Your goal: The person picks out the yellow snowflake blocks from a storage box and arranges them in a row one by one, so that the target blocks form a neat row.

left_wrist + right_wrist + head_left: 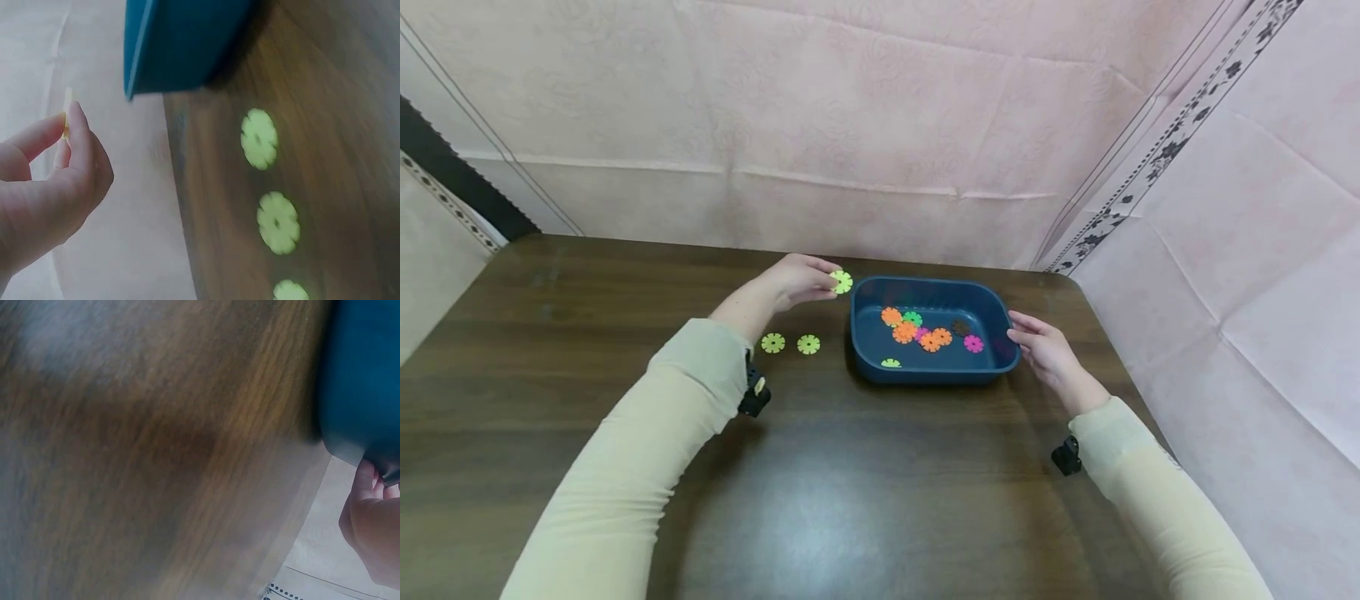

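Note:
My left hand pinches a yellow-green notched plastic disc between thumb and fingers, just outside the left end of a dark blue plastic basin. In the left wrist view this disc is seen edge-on at the fingertips. Two like discs lie flat on the table near the left wrist, one disc left of the other disc. A third disc shows partly in the left wrist view; the head view does not show it. At the basin's right end, my right hand grips the rim with thumb and fingers.
Inside the basin lie several notched discs: orange discs, a green disc, pink discs, a brown disc and a partly hidden yellow-green disc. The brown wooden table meets pale cloth behind and at right.

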A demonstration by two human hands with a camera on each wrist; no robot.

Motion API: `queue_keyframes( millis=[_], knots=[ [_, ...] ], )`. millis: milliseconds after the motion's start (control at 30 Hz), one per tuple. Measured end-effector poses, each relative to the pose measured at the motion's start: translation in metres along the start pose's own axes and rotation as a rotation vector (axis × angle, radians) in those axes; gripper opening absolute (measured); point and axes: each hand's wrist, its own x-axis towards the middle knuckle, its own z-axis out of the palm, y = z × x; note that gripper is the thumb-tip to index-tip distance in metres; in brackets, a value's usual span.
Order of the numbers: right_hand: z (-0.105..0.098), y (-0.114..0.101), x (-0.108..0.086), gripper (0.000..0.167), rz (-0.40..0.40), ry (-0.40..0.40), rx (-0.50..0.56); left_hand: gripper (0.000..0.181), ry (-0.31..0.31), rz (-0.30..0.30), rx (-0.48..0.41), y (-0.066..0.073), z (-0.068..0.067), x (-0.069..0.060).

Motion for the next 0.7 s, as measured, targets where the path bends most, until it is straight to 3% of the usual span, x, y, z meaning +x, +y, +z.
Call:
queue_keyframes(
  millis=[333,700],
  knots=[
    [0.002,-0.002,0.001,0.056,0.007,-0.002,0.032,0.049,-0.011,-0.007,0.026,-0.02,-0.044,-0.022],
    [0.0,0.0,0.0,0.056,-0.001,0.002,-0.033,0.05,-0.018,-0.033,0.118,-0.048,-0.092,-0.044]
  ],
)
